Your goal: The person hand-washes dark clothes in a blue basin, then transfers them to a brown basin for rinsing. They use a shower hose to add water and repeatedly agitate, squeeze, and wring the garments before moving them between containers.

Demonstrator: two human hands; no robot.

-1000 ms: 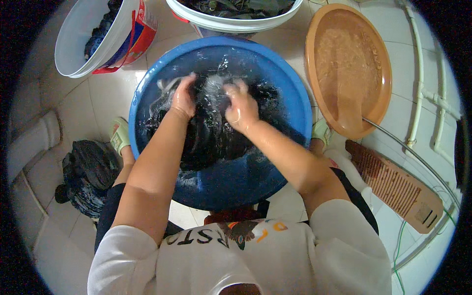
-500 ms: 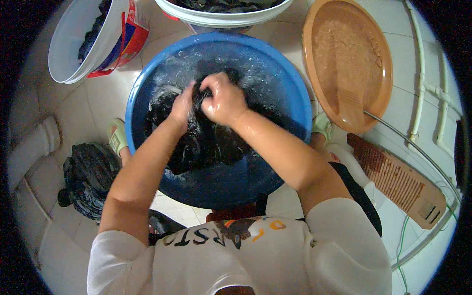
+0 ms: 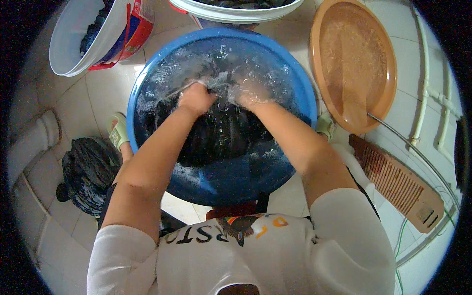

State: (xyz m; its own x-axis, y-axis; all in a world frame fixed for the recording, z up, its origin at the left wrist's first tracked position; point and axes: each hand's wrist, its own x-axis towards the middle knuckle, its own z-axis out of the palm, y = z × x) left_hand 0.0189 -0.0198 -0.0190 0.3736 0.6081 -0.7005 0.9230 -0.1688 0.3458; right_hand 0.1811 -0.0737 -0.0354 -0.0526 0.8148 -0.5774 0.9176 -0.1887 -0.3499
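A large blue basin (image 3: 306, 93) of sudsy water holds soaked black cloth (image 3: 211, 142), bunched in its middle. My left hand (image 3: 197, 98) is in the basin at the cloth's far edge, its fingers curled in and closed on the wet fabric, their tips hidden by water. A little to the right, my right hand (image 3: 251, 93) is under the splashing surface. Water and motion blur its fingers, so their grip does not show. Much of the cloth lies below the water.
Buckets of dark clothes stand beyond the basin: a white one with red and blue sides (image 3: 123, 42) and another white bucket (image 3: 236, 14). An orange-brown basin of water (image 3: 317, 64) has a hose (image 3: 403, 142) at it. A wooden washboard (image 3: 398, 182) lies right; dark wet clothes (image 3: 88, 169) lie left.
My hands, close together over the lifted cloth before, have moved apart. The right has gone right and down into the water; the cloth has sunk and spread between them.
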